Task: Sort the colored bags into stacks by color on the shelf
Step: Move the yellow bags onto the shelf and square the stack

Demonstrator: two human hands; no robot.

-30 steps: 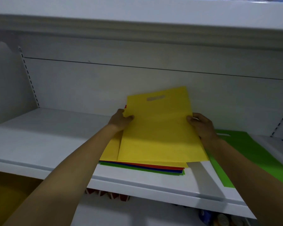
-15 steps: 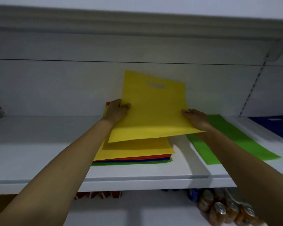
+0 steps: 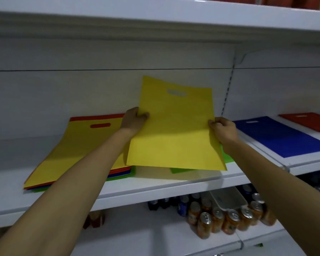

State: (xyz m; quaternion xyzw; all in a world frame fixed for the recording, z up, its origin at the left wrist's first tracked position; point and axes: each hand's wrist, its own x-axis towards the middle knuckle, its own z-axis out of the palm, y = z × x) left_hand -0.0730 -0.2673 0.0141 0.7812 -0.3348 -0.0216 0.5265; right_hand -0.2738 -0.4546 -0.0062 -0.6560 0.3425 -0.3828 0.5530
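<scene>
Gripping yellow bag (image 3: 174,130) by side edges, left hand (image 3: 134,118), right hand (image 3: 223,129); handle end pointing away

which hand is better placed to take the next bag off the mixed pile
Probably the left hand: it grips the held yellow bag just beside the mixed pile, while the right hand grips its far edge, toward the blue bag.

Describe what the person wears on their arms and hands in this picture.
Nothing worn is visible. The left hand and right hand are ungloved, with no ring visible; the left forearm and right forearm are bare, with no sleeve, watch or bracelet in view.
</scene>
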